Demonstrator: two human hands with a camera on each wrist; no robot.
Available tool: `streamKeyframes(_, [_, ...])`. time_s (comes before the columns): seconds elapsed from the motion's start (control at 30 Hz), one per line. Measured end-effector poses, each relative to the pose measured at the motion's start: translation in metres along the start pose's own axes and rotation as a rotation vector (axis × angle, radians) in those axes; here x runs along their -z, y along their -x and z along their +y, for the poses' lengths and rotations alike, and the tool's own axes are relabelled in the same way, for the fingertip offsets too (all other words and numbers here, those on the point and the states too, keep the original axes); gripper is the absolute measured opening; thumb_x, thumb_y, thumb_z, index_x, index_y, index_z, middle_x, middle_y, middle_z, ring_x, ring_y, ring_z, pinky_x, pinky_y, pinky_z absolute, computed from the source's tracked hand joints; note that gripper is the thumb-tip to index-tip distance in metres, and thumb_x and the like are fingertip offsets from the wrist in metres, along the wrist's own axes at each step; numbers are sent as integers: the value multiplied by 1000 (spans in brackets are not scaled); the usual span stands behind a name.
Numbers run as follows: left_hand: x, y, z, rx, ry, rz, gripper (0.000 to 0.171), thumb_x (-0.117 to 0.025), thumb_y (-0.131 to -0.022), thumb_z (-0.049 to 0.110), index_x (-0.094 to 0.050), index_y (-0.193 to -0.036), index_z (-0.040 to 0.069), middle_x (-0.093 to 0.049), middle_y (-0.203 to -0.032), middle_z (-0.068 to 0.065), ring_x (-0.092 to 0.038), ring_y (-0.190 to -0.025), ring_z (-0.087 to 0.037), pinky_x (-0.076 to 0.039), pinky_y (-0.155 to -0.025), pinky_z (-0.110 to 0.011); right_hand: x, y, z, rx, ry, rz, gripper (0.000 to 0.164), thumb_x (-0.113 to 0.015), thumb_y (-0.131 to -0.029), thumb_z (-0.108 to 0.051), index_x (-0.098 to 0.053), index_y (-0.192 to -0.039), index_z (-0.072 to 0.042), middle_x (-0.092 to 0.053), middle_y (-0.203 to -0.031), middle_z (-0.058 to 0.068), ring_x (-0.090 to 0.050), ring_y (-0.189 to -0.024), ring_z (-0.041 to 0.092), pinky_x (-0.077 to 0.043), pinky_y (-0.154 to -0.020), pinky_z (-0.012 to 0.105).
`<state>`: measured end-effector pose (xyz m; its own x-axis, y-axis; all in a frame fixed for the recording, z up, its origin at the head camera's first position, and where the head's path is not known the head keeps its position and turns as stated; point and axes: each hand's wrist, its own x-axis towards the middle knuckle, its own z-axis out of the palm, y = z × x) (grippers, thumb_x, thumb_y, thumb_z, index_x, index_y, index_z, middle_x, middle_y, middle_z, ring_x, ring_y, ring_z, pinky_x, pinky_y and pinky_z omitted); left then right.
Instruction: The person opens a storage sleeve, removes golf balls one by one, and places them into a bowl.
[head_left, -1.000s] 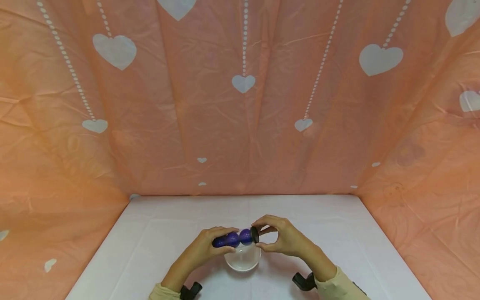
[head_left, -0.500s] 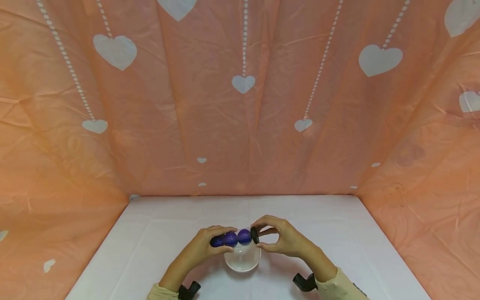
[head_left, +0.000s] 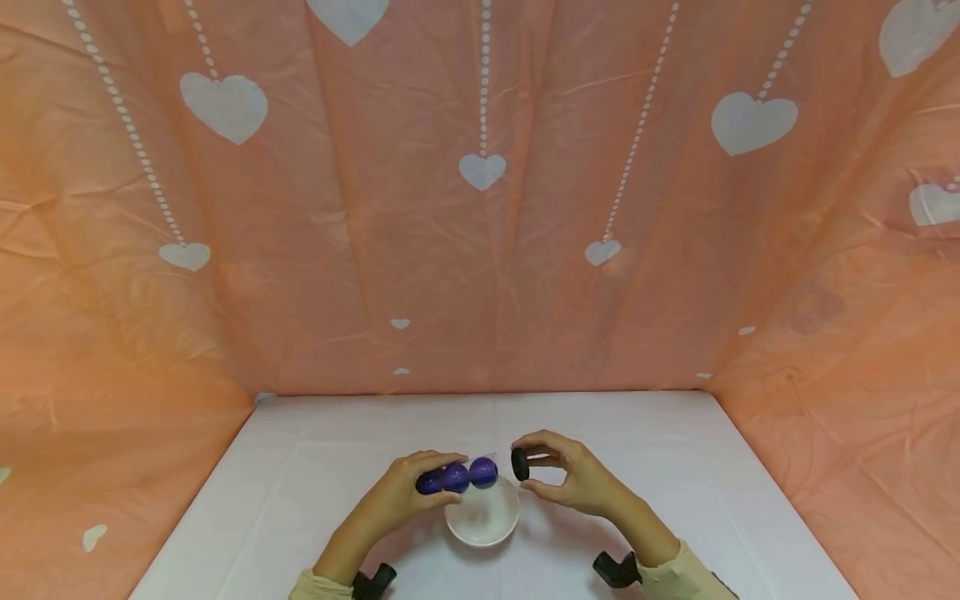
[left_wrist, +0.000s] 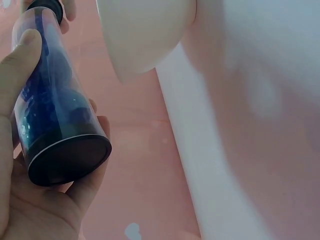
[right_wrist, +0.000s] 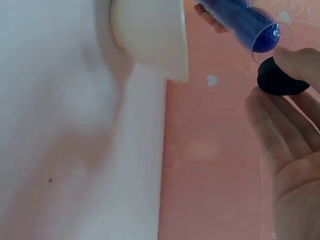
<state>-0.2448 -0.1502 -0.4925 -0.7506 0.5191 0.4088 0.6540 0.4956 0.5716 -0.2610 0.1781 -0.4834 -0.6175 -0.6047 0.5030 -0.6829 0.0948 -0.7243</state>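
My left hand (head_left: 412, 487) grips a clear tube (left_wrist: 77, 107) with several purple-blue balls (head_left: 456, 477) in a row inside. A black cap closes the tube's near end in the left wrist view. Held nearly sideways, the tube has its open rim (right_wrist: 256, 45) toward my right hand (head_left: 573, 475). Between thumb and fingertips that hand pinches a round black cap (head_left: 520, 464), a small gap away from the rim. Under the tube's open end a white bowl (head_left: 482, 543) stands on the table; no balls show in it.
A white cloth (head_left: 600, 425) covers the table. Orange sheets (head_left: 480, 275) with white hearts enclose the back and both sides. Black wrist mounts (head_left: 617, 570) sit at both forearms, close above the tabletop.
The black cap has come off the tube's right end and moved right with my right hand. My left hand has shifted slightly left with the tube.
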Motion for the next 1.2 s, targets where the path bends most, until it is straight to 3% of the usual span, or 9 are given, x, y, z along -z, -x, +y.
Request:
streamKeyframes(0.57, [6,4,-2,42,-21,-16,54,-88,-90,36,-73,-138,16,-76,-126,-5,-71,-116,-27,-59,-101,-48,3,12,19,-107,9,42,46,-84,-92,-1,-65,-133,-3,-71,-127,17,-73,-116,26,-59,-102,37])
streamKeyframes(0.7, [7,4,-2,54,-20,-24,55,-88,-90,37,-73,-138,15,-76,-127,-5,-71,-117,-27,-59,-101,-48,3,15,24,-112,28,51,44,-84,-92,-2,-65,-132,3,-73,-122,18,-74,-111,27,-61,-99,36])
streamKeyframes(0.83, [8,4,-2,54,-29,-26,55,-88,-90,37,-73,-138,14,-76,-126,-5,-70,-116,-26,-59,-101,-48,3,18,30,-132,105,59,45,-86,-92,-7,-66,-131,5,-75,-121,15,-74,-109,25,-60,-100,41])
streamKeyframes(1.0, [8,3,-3,58,-35,-25,55,-88,-90,36,-73,-138,15,-76,-127,-3,-70,-116,-26,-58,-102,-50,4,21,37,-206,259,78,46,-89,-91,-17,-70,-130,-2,-77,-123,5,-72,-110,17,-59,-100,42])
streamKeyframes(1.2, [9,3,-2,91,-34,-32,55,-89,-89,36,-73,-138,16,-76,-129,-4,-70,-118,-29,-58,-102,-51,6,23,46,-259,336,66,44,-89,-91,-22,-72,-128,-5,-78,-120,3,-71,-111,20,-57,-101,45])
